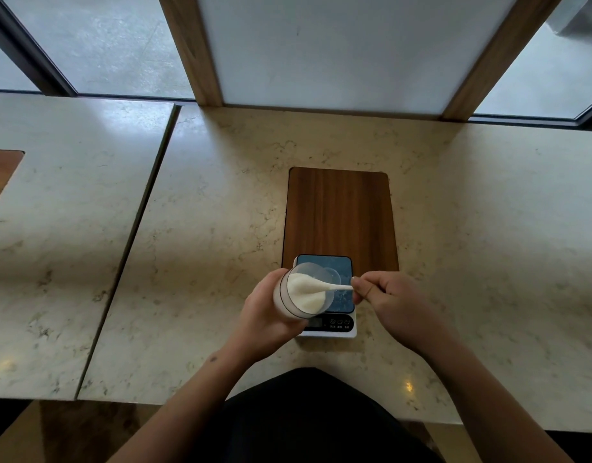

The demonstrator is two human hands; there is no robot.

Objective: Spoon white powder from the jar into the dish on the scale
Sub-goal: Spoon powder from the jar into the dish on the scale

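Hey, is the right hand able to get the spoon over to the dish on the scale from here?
Probably yes: the right hand holds the spoon in the tilted jar, right beside the dish.

- Scale (pixel 334 324) on counter (pixel 221 195), overlapping near edge of inset board (pixel 339 212).
- Jar (pixel 296 294) tilted above scale's left side.
- Spoon (pixel 324 288) reaching into jar from right.

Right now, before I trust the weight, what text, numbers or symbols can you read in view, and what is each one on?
Scale display: dark, no digits readable.
Scale button icons: three round symbols, too small to tell apart.
Captions under the buttons: tiny characters, too blurred to read.
Jar, spoon: no lettering visible.
Nothing else in view carries writing.
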